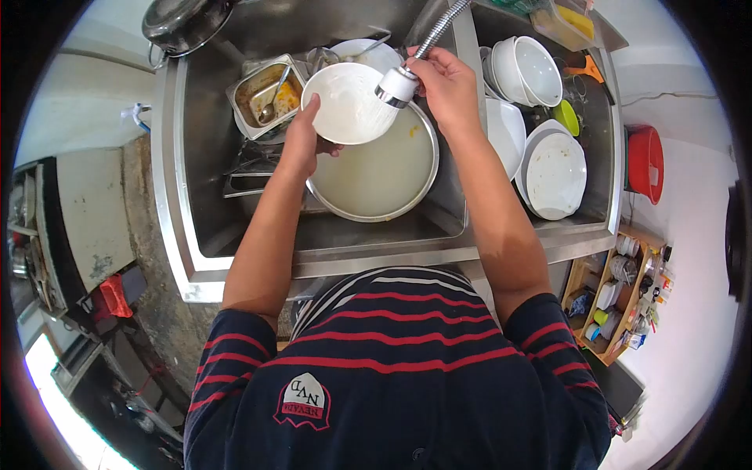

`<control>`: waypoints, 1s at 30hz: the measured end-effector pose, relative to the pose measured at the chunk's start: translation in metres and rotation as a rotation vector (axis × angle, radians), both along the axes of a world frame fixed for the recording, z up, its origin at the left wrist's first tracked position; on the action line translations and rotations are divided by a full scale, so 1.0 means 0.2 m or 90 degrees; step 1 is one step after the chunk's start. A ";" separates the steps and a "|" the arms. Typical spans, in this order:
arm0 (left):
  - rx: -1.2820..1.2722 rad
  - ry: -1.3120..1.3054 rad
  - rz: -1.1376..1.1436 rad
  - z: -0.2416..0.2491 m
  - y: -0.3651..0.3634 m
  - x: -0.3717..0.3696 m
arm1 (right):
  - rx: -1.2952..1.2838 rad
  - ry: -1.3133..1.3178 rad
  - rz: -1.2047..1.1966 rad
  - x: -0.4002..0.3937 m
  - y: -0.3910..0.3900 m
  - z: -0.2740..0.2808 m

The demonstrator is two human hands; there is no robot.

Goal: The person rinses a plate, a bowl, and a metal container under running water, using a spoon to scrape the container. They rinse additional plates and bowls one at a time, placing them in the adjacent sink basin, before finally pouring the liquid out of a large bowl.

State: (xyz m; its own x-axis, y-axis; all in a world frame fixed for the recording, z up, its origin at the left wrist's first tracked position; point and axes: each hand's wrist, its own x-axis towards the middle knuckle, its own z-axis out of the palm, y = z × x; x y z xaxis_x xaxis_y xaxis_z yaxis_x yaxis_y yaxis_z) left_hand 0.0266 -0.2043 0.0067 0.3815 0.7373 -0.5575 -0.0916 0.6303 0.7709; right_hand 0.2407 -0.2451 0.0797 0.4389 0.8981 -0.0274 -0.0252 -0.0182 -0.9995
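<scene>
My left hand (304,139) grips a white bowl (345,106) by its left rim, the bowl tilted with its inside facing me. My right hand (448,88) is closed around the white head of a sink sprayer (399,84) on a flexible metal hose. Water streams from the sprayer into the bowl's right side. Below the bowl stands a large round basin (376,180) of cloudy water in the left sink. Beside my left hand, a rectangular metal pan (262,94) with brown food residue holds a spoon (270,110).
White bowls (536,72) and stacked white dishes (556,176) fill the right sink, with a lime-green cup (565,117) among them. A dark pot (184,23) sits at the back left corner. A plastic container (572,23) stands at the back right. A red bucket (645,164) is beyond the right edge.
</scene>
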 end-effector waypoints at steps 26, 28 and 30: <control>-0.076 0.027 -0.165 -0.01 -0.01 -0.02 | 0.004 0.039 0.001 -0.04 0.07 -0.05; -0.060 0.076 -0.161 0.04 -0.02 -0.02 | 0.003 -0.001 -0.011 -0.04 0.07 -0.07; -0.029 0.108 -0.179 0.08 -0.01 -0.04 | 0.002 -0.041 -0.020 -0.04 0.07 -0.10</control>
State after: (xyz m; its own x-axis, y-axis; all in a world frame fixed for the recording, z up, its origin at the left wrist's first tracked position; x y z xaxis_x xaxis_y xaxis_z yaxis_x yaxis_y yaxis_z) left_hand 0.0192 -0.2073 0.0233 0.4657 0.5889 -0.6606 0.2187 0.6467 0.7307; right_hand 0.2333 -0.2307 0.0602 0.4677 0.8839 0.0049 0.0391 -0.0152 -0.9991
